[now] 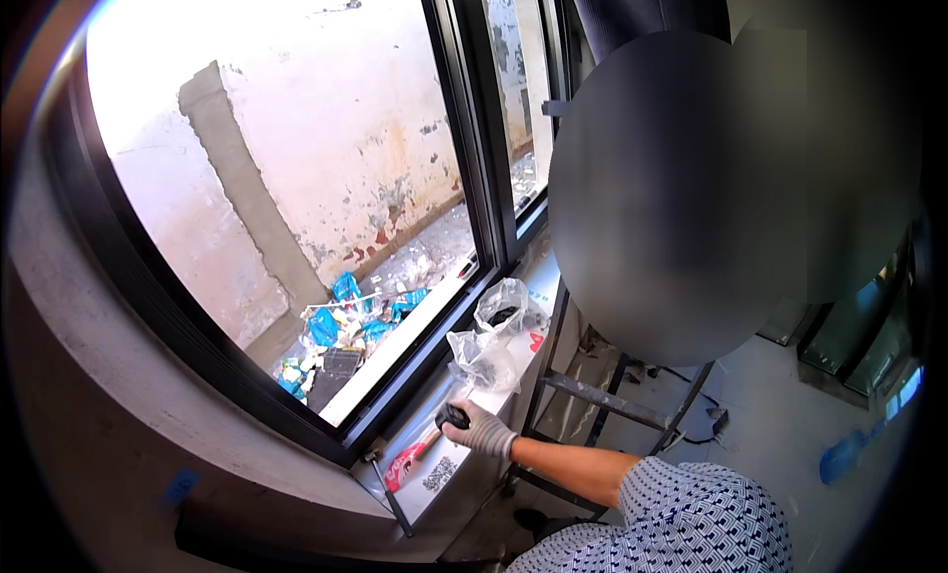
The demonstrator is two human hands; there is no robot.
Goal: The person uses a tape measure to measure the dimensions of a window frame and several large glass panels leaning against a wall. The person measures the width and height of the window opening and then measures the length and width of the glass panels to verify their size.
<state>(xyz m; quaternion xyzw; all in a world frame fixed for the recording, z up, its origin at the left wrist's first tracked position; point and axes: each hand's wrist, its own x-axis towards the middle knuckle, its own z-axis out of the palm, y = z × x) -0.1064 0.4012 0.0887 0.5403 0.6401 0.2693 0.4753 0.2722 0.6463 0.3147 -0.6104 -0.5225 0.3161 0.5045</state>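
My right hand [484,433], in a pale knitted glove, reaches in from the lower right above the windowsill [446,453]. Its fingers are closed around the black head of what looks like a mallet [452,415]. A short wooden handle points down from that head toward a red patch on the sill. Next to it, at the sill's near end, lies a hammer [392,496] with a dark handle. Clear plastic bags [484,364] sit farther along the sill, dark contents showing in one. My left hand is out of view.
A black-framed window [469,129] rises along the sill. Outside lies a heap of rubbish [346,336] beside a peeling wall. Right of the sill stands a metal stepladder [607,400]. Dark fabric [647,10] and a large blurred area fill the upper right. A blue bottle [842,458] lies on the floor.
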